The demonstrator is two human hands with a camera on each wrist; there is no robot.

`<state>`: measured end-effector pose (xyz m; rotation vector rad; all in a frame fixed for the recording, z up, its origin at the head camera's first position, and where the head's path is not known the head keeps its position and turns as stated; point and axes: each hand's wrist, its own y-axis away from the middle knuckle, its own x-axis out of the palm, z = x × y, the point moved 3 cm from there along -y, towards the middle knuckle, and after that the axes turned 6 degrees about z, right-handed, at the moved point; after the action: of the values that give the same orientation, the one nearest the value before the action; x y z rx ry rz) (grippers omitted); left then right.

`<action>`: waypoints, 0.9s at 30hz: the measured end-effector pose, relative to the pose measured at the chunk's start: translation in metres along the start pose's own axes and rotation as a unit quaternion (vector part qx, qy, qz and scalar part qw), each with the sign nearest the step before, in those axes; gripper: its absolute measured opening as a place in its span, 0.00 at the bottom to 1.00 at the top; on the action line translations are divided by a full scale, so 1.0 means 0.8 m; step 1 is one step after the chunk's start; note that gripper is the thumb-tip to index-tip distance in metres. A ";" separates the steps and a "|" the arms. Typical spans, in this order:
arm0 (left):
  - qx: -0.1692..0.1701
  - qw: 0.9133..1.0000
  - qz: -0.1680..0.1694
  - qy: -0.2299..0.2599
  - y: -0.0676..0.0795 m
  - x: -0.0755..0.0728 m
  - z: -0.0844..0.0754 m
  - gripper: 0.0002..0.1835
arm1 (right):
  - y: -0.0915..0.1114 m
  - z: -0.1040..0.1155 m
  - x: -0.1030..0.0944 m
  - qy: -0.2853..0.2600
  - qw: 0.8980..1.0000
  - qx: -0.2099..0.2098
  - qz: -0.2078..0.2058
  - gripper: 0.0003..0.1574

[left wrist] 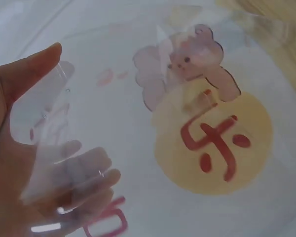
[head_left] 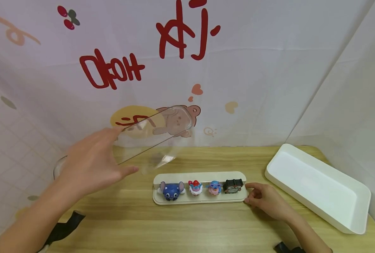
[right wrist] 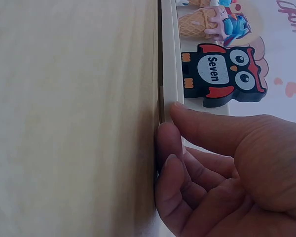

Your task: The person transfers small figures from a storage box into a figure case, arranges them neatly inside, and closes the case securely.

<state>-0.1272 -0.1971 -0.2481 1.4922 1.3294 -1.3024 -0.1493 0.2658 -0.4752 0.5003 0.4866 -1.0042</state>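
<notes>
My left hand (head_left: 94, 158) holds a clear plastic cover (head_left: 152, 138) tilted in the air, thumb and fingers spread across its width. In the left wrist view the fingers (left wrist: 89, 173) show through the clear plastic. Down on the table, my right hand (head_left: 267, 198) pinches the right end of a long cream display base (head_left: 203, 201). On that base stand a blue big-eared figurine (head_left: 171, 191), a red-and-white figurine (head_left: 195, 188), a blue figurine in an ice-cream cone (head_left: 214, 188) and a black owl figurine (right wrist: 219, 74) marked "Seven", nearest the right hand.
A white rectangular tray (head_left: 317, 189) lies at an angle to the right, beside the right hand. The wood-grain table (head_left: 190, 225) meets a printed white cloth (head_left: 253, 77) at its back. Black straps (head_left: 68, 226) show near the wrists.
</notes>
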 end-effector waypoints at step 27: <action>0.164 0.985 0.025 0.049 -0.035 0.009 -0.096 0.54 | -0.001 0.001 -0.001 -0.002 1.000 -0.001 -0.005 0.34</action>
<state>-0.1391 -0.1165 -0.2359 1.8211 1.1681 -1.4860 -0.1500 0.2656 -0.4739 0.4957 0.4867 -1.0137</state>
